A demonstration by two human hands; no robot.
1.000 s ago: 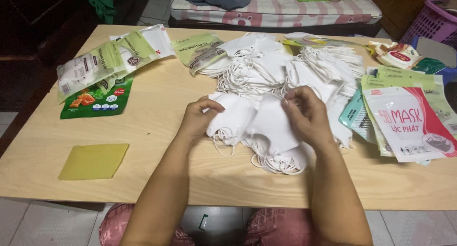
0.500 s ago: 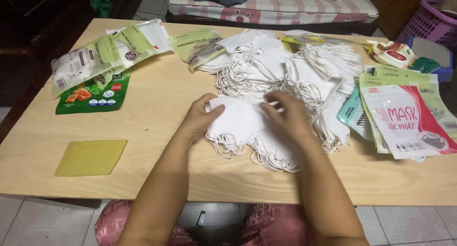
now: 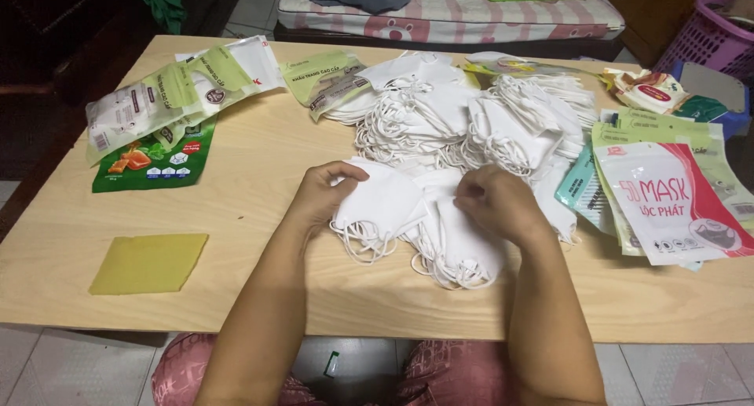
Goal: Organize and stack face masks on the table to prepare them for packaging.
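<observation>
A pale wooden tabletop point(image 3: 259, 178) fills the head view, with tiled floor below its near edge and a pink patterned mattress point(image 3: 471, 9) beyond its far edge.

The left hand point(image 3: 318, 198) rests at the left edge of a small stack of white fabric face masks point(image 3: 389, 206); its thumb and fingers curl narrowly around the edge of the top mask, pinching it. The right hand point(image 3: 495, 206) lies on the right side of the same stack, fingers bent down and close together on the cloth (whether they grip a mask or only press on it cannot be told). Between the two sets of fingertips the top mask lies flat, and white elastic ear loops point(image 3: 365, 245) spill out just below the left fingers and below the right palm.

Beyond the fingertips, towards the far edge, a large loose heap of white masks with tangled loops point(image 3: 463, 115) spreads across the table. Right of the right hand lie flat printed mask pouches in red, white and green point(image 3: 667, 202), overlapping one another. Well to the left of the left fingers lie green and white plastic packets point(image 3: 173, 100), and nearer the table's front edge a flat yellow square sheet point(image 3: 149, 263). A purple plastic basket point(image 3: 711, 33) stands off the far right corner.
</observation>
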